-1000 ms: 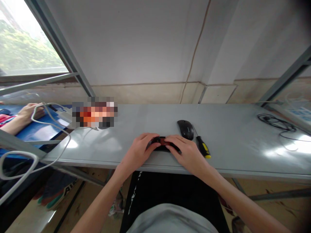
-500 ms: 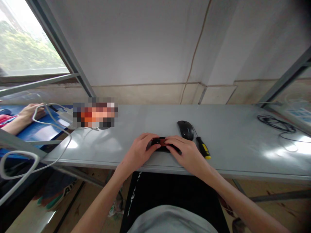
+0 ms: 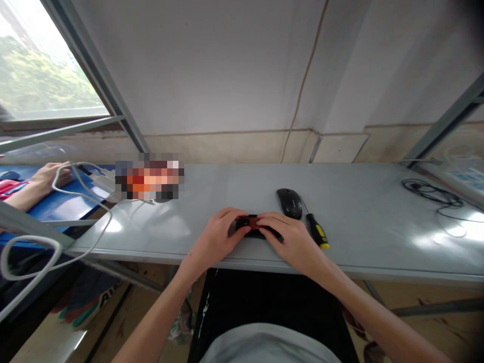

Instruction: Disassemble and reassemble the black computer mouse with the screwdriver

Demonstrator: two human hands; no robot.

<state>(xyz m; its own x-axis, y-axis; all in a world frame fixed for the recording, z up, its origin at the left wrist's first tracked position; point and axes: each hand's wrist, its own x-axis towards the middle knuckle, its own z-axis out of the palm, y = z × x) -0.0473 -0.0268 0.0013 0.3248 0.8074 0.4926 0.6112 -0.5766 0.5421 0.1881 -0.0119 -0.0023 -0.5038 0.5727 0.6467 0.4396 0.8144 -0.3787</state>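
Both hands grip a small black casing (image 3: 255, 233) with a flat reddish-brown piece showing in its middle, low over the grey table near its front edge. My left hand (image 3: 223, 232) is closed on the left end, thumb and fingers pinching it. At the other end, my right hand (image 3: 285, 232) is closed with its fingertips against the reddish-brown piece; the fingers hide much of the casing. Just beyond my right hand lies a black computer mouse (image 3: 289, 202). A screwdriver (image 3: 317, 232) with a black and yellow handle lies to the right of that hand, its shaft beside the mouse.
The grey table (image 3: 370, 227) runs along a wall. A coiled black cable (image 3: 431, 192) lies at the right. On the left are a white cable (image 3: 109, 217), a pixelated patch and a blue table (image 3: 71, 206) with another person's hand (image 3: 51, 176) over it.
The view has shifted very slightly. Both hands stay on the black casing in nearly the same pose; the mouse and screwdriver lie where they were.
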